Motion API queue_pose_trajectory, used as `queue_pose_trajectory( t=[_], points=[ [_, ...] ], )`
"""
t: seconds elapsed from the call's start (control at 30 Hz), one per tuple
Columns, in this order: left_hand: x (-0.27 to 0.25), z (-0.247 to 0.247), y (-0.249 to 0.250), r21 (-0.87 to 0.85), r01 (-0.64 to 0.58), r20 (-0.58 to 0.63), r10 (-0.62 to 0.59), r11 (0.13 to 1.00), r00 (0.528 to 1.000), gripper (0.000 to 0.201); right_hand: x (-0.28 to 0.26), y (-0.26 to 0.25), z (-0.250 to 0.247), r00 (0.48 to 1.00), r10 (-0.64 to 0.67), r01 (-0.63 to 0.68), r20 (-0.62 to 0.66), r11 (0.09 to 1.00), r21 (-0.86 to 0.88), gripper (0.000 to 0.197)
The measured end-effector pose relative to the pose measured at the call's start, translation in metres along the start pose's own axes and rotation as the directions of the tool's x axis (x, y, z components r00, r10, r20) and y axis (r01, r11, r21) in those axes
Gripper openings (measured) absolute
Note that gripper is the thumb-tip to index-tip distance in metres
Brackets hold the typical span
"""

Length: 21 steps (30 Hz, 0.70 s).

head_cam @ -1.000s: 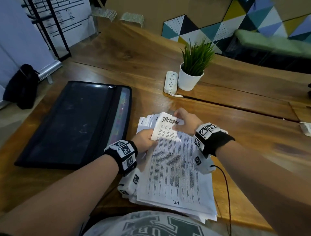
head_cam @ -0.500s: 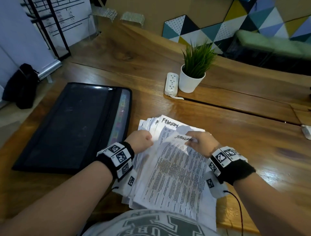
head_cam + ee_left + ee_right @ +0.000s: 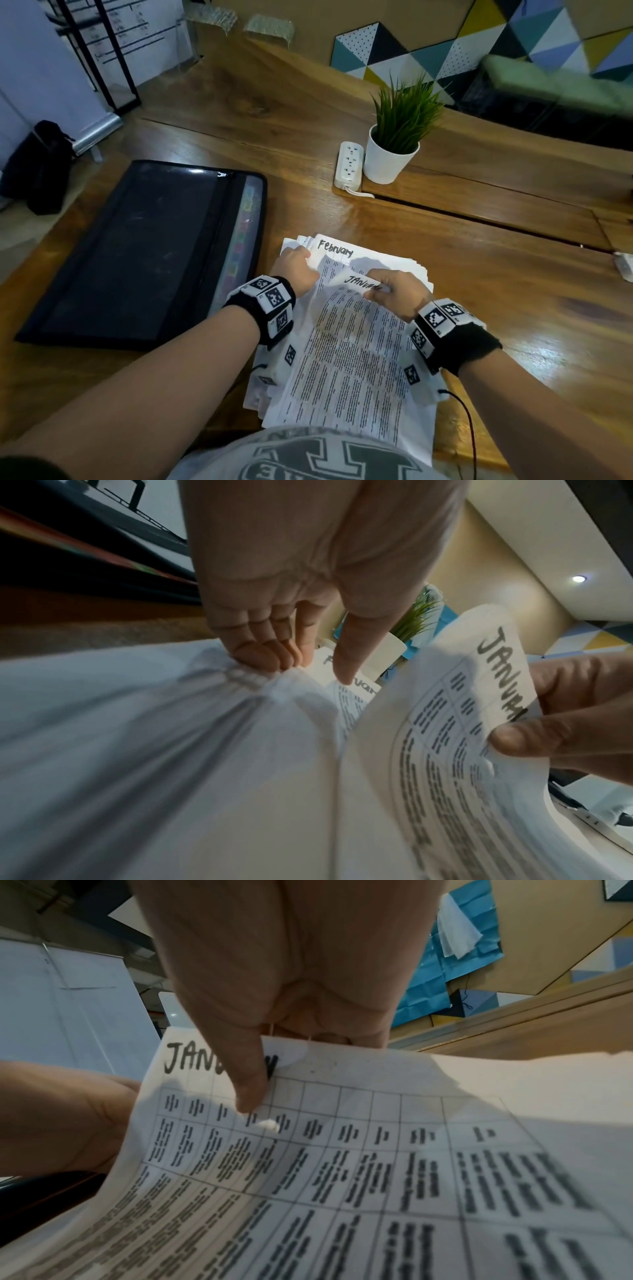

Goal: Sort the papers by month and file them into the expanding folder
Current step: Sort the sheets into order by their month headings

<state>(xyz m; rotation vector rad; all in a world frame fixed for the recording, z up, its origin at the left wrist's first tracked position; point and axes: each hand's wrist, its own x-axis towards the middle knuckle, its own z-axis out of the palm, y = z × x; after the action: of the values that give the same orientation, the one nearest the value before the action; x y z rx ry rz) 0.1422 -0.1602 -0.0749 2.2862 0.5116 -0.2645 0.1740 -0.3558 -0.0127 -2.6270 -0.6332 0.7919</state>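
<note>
A stack of printed papers (image 3: pixel 346 370) lies on the wooden table in front of me. My right hand (image 3: pixel 375 289) pinches the top edge of the sheet marked January (image 3: pixel 359 284) and bends it up off the stack; its thumb (image 3: pixel 250 1080) presses on the handwritten heading of the January sheet (image 3: pixel 342 1150). Underneath, a sheet marked February (image 3: pixel 335 251) shows. My left hand (image 3: pixel 301 265) grips the stack's far left corner, fingers (image 3: pixel 270 653) curled onto the papers (image 3: pixel 154 737). The black expanding folder (image 3: pixel 137 253) lies flat to the left, its coloured tabs showing along the right side.
A potted plant (image 3: pixel 394 150) and a white power strip (image 3: pixel 349 164) stand beyond the papers. A black bag (image 3: pixel 44 164) sits on the floor at far left. A small white object (image 3: pixel 623 267) lies at the table's right edge.
My right hand has drawn the January sheet's top edge back toward me, uncovering the February sheet beneath. My left hand has stayed on the stack's far left corner.
</note>
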Motion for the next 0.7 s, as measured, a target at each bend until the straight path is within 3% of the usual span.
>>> queue_pose_trajectory(
  t=[0.1,0.23,0.37,0.43,0.5,0.57,0.63,0.7],
  points=[
    [0.004,0.000,-0.001,-0.065,0.037,0.001,-0.037,0.997,0.999,0.043,-0.002,0.000,0.003,1.000,-0.027,0.027,0.007,1.000,0.012,0.019],
    [0.005,-0.001,-0.002,-0.145,0.014,-0.019,-0.016,0.989,1.000,0.016,0.000,0.000,0.004,0.999,-0.039,0.039,-0.003,0.999,0.018,0.028],
    [0.000,-0.004,0.000,-0.226,-0.108,-0.139,0.078,0.968,0.987,0.004,0.004,0.011,0.005,0.987,-0.145,0.140,-0.073,0.988,-0.070,0.028],
    [-0.005,-0.007,-0.003,-0.234,-0.205,-0.148,0.174,0.950,0.974,0.014,0.005,0.017,0.004,0.947,-0.260,0.230,-0.187,0.959,-0.165,0.023],
    [-0.013,-0.009,-0.004,-0.233,-0.286,-0.130,0.261,0.929,0.956,0.019,0.006,0.017,0.000,0.893,-0.370,0.315,-0.256,0.921,-0.230,0.016],
    [-0.022,-0.012,-0.003,-0.231,-0.343,-0.085,0.332,0.910,0.939,0.015,0.007,0.013,-0.003,0.871,-0.439,0.377,-0.219,0.884,-0.275,0.016],
    [-0.030,-0.016,0.001,-0.245,-0.376,-0.008,0.386,0.894,0.922,0.011,0.006,0.008,-0.004,0.883,-0.446,0.391,-0.148,0.872,-0.293,0.026],
    [-0.035,-0.020,0.005,-0.345,-0.297,0.112,0.353,0.890,0.929,0.004,0.005,0.006,-0.003,0.909,-0.401,0.361,-0.114,0.894,-0.266,0.031]
  ],
)
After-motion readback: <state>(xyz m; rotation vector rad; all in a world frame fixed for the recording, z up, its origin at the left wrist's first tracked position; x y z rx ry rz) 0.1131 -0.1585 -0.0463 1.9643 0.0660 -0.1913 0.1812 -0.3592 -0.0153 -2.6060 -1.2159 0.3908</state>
